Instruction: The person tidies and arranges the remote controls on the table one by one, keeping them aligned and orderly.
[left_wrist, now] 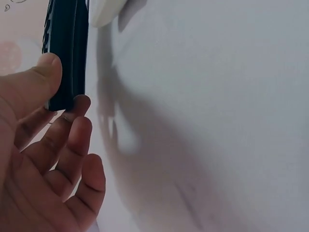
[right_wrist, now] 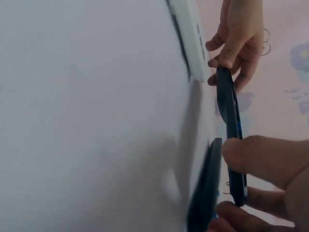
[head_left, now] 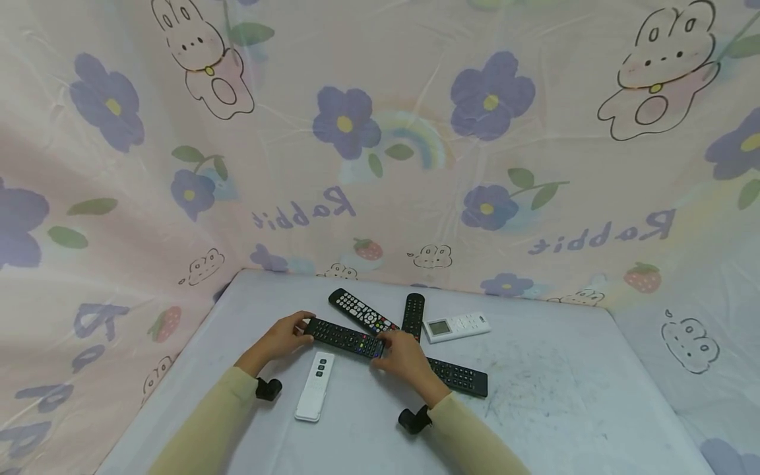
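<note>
A black remote control (head_left: 344, 338) with several small coloured buttons at its right end is held by both hands, raised off the white table. At its left end, my left hand (head_left: 284, 338) pinches it between thumb and fingertips. My right hand (head_left: 406, 359) grips the opposite end, thumb on the near edge in the right wrist view. A second black remote (head_left: 457, 378) lies beneath and to the right of the right hand, partly covered by it. Behind the held one lie a black remote with white buttons (head_left: 359, 310) and a slim black remote (head_left: 413, 313).
A white remote with a small screen (head_left: 457, 326) lies at the back right. Nearer the front left is a white remote with several grey buttons (head_left: 315, 386). The table (head_left: 552, 396) is backed by a curtain (head_left: 404, 185) printed with flowers and rabbits.
</note>
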Demonstrator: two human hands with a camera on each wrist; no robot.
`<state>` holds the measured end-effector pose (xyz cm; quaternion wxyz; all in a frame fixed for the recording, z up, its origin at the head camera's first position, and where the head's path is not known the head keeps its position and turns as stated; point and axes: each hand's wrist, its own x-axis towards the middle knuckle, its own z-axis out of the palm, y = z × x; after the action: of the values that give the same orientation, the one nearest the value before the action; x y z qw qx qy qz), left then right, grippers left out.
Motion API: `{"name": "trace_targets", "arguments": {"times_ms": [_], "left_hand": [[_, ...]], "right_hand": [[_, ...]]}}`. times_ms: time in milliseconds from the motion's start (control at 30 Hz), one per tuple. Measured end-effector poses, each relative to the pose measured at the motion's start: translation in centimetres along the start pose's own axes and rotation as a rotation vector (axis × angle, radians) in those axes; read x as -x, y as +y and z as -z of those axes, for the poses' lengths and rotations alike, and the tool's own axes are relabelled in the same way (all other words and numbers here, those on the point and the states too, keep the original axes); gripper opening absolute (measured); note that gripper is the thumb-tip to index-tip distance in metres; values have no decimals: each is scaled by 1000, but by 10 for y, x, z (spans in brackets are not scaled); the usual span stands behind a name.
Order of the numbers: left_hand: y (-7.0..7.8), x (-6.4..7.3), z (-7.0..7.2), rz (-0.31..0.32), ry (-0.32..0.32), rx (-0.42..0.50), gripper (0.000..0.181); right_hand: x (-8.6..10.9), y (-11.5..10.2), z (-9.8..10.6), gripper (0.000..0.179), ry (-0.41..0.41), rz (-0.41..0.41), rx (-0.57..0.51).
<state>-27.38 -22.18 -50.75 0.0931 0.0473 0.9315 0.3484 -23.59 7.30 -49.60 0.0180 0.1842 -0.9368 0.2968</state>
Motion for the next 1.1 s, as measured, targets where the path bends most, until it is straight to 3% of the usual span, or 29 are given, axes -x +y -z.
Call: {"name": "trace_targets", "arguments": {"times_ms": [200,500,800,1100], "left_hand": [[4,7,2,-36,0,1,53],[7,14,5,-90,8,11,57],[14,19,5,-57,31,31,58],[14,26,1,-48,28,48,53]], "right_hand": [[-1,4,8,46,2,49,-49],[-7,9,13,48,7,43,-87],[-6,10,18,48,-9,23,-148],[-7,12,23,52,30,-4,-214]]}}
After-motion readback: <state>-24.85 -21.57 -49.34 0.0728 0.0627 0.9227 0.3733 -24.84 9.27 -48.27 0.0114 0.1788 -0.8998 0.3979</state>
